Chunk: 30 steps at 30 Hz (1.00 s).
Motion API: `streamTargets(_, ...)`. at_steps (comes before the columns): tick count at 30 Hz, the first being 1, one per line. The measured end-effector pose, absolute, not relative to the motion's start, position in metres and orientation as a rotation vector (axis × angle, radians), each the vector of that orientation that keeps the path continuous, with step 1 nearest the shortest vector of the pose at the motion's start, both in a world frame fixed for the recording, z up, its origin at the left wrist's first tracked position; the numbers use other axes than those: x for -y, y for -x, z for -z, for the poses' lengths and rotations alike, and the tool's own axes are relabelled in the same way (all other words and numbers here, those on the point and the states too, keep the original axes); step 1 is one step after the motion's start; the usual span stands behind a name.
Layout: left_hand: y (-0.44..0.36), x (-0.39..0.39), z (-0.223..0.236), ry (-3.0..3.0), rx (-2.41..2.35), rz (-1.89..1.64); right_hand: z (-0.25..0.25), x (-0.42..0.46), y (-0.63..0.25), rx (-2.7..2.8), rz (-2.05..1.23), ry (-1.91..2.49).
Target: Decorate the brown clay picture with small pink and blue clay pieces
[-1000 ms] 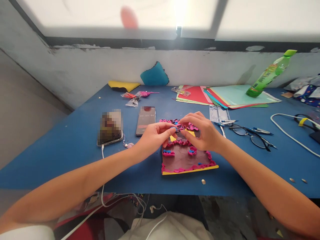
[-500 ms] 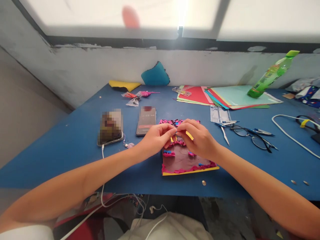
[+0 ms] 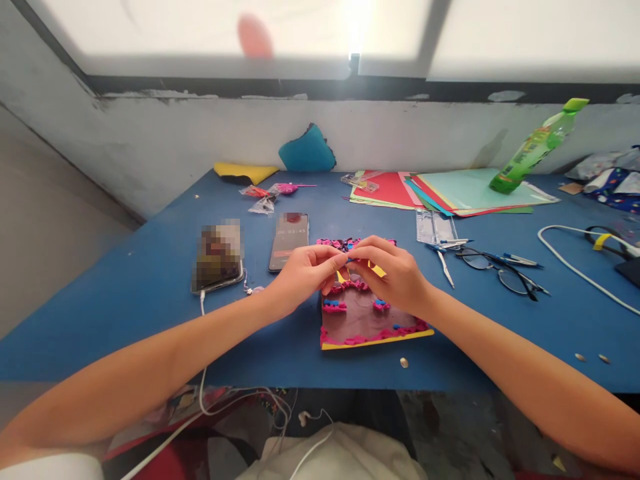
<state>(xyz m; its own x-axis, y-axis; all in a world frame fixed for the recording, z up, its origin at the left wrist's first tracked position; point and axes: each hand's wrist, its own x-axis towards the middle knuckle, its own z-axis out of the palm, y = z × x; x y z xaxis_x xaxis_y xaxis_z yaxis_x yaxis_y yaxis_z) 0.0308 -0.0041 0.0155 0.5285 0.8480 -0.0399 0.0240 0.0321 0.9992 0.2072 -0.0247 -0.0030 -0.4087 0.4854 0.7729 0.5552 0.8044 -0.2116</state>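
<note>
My left hand (image 3: 313,270) and my right hand (image 3: 393,273) meet fingertip to fingertip above a decorated board. Between the pinched fingers a bit of blue clay (image 3: 349,259) shows, mostly covered by them. The board (image 3: 355,323) lies flat near the table's front edge, brown with a yellow border strip. Wavy pink clay trim runs along its lower edge, and short pink pieces topped with blue sit on its middle. More pink, blue and dark pieces crowd its far edge, partly hidden behind my hands.
Two phones, one charging (image 3: 217,257) and one showing a timer (image 3: 290,240), lie left of the board. Glasses (image 3: 500,270), pens and a clear case (image 3: 436,227) lie right. Behind are coloured sheets (image 3: 460,190), a tilted green bottle (image 3: 537,147) and small packets (image 3: 265,199).
The view has shifted slightly, moving the scene a little left. Both hands stay pinched together over the board, and more of the blue bit shows between the fingertips.
</note>
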Motion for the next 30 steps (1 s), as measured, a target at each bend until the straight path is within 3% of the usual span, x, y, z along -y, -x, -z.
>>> streamTargets(5, -0.031, 0.001, -0.016, -1.492, -0.797, -0.747, 0.004, 0.030, -0.201, 2.000, 0.040, 0.758)
streamTargets(11, -0.026, -0.021, -0.019, -1.286, -0.923, -0.985, -0.016, 0.026, -0.218, 1.653, -0.384, 1.014)
streamTargets(16, -0.026, -0.017, -0.021, -1.290, -0.893, -0.958, -0.019, 0.006, -0.236, 1.611, -0.246, 1.188)
streamTargets(23, -0.027, -0.014, -0.016, -1.335, -0.890, -0.939, -0.011, -0.006, -0.243, 1.636, -0.377, 1.257)
streamTargets(30, -0.028, -0.012, -0.016, -1.371, -0.868, -0.922, -0.008, -0.006, -0.246, 1.806, -0.204, 1.260)
